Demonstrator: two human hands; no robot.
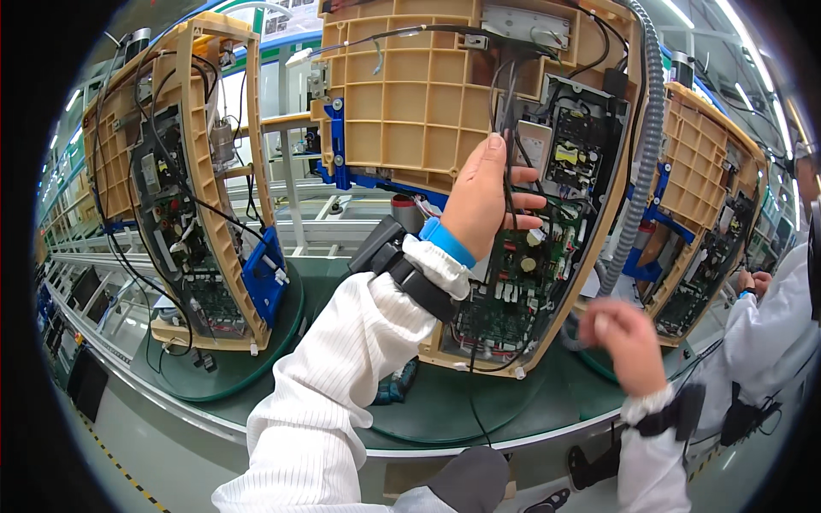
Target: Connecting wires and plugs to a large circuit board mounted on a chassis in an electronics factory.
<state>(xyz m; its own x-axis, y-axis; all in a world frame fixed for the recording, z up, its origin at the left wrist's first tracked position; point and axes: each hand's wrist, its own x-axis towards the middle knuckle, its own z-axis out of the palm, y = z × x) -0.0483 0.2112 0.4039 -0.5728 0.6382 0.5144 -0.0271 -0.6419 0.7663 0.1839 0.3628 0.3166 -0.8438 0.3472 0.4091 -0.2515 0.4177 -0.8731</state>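
Observation:
Directly before me stands a tan ribbed plastic housing (402, 111) with green circuit boards (539, 256) fixed in its dark open bay. My left hand (479, 201) is at the bay's upper left, closed round a bundle of black cables (510, 154) hanging from above. Its thumb lies along the near side of the bundle, and its fingers pass behind. Lower right of the housing, my right hand (629, 342) is smeared by motion, with fingers partly curled. It appears apart from the housing; whether it holds anything cannot be made out.
Similar housings stand at left (201, 171) and right (701, 171) on a green-topped line (436, 419). A grey corrugated hose (654, 111) hangs beside the middle one. A teal and black power tool (396, 383) lies beneath my left arm. At far right a co-worker's hands (753, 282) show.

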